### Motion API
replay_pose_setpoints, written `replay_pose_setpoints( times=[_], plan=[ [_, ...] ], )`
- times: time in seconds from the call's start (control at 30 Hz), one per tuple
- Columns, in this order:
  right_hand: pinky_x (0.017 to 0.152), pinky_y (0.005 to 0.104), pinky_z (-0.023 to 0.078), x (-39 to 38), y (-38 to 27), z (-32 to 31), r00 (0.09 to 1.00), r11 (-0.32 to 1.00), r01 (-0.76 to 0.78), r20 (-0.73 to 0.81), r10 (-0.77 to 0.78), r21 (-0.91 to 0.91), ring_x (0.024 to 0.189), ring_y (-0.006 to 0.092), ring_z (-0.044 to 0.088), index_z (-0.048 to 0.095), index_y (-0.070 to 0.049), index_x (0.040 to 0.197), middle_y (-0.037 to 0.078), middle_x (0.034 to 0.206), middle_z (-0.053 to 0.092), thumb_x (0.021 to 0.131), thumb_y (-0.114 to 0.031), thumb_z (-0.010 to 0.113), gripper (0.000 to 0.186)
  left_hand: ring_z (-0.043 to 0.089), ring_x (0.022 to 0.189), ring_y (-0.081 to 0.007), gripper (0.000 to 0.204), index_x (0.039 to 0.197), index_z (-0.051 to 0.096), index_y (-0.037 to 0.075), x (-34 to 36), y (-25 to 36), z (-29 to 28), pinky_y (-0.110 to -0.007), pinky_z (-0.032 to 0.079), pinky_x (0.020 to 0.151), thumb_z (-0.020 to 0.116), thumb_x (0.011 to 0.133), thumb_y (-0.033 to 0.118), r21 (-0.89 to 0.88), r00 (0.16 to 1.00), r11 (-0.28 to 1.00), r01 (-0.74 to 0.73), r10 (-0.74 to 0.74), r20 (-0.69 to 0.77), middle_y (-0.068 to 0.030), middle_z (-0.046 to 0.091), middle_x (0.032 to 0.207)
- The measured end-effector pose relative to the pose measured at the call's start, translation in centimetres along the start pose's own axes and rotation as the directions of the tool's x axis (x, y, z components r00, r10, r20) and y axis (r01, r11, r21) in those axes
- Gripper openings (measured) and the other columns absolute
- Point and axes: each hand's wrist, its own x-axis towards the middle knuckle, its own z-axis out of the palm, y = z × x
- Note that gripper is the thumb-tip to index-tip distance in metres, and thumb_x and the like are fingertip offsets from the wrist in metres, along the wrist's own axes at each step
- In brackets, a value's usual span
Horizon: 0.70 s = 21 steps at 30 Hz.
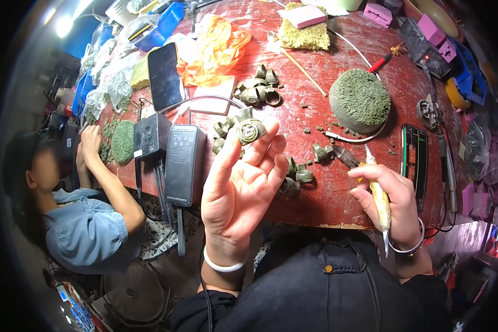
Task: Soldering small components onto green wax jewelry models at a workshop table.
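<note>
My left hand (240,188) is raised palm up, pinching a dark green ring (250,131) with a round patterned face between thumb and fingers. In my right hand (395,202) is a slim carving tool (379,202) with a yellowish wrapped handle, its pale tip pointing away from me. The tool is apart from the ring. Behind and beside my left hand lie similar green rings: one cluster (257,88) farther off, another (299,176) by my fingers. Dark pliers (346,157) lie between my two hands, partly hidden.
A round green textured pad (359,102) sits on the worn red table (332,207). Phones (414,160) (166,77) and a black power box (182,166) flank the work area. At the left a co-worker in a blue shirt (88,227) leans at the table. Orange plastic (216,50) is crumpled at the back.
</note>
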Motion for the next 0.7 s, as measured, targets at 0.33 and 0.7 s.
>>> replay_pose_setpoints(
  times=[0.33, 0.7],
  plan=[
    [0.061, 0.0296, 0.050, -0.2, 1.9, -3.7, 0.975, 0.990, -0.098, -0.210, 0.074, -0.106, 0.067, 0.0192, 0.064, 0.064, -0.004, 0.101, 0.009, 0.079, 0.064, 0.082, -0.004, 0.074, 0.022, 0.053, 0.118, -0.0270, 0.026, 0.115, 0.054, -0.004, -2.4, 0.6, -1.4, -0.038, 0.045, 0.099, 0.057, 0.094, 0.011, 0.646, 0.949, 0.711, -0.278, 0.308, 0.068, -0.0231, 0.056, 0.128],
    [0.069, 0.0406, 0.046, -3.1, 12.6, -12.7, 0.839, 0.678, -0.428, -0.542, 0.051, -0.598, 0.077, 0.0343, 0.058, 0.061, -0.005, 0.094, 0.016, 0.084, 0.061, 0.089, -0.023, 0.070, 0.021, 0.059, 0.113, -0.0286, 0.047, 0.126, 0.049, -0.001, -2.5, -0.7, 0.3, -0.040, 0.048, 0.097, 0.066, 0.082, -0.003, 0.742, 0.892, 0.588, -0.321, 0.451, 0.028, -0.0176, 0.058, 0.122]
  ],
)
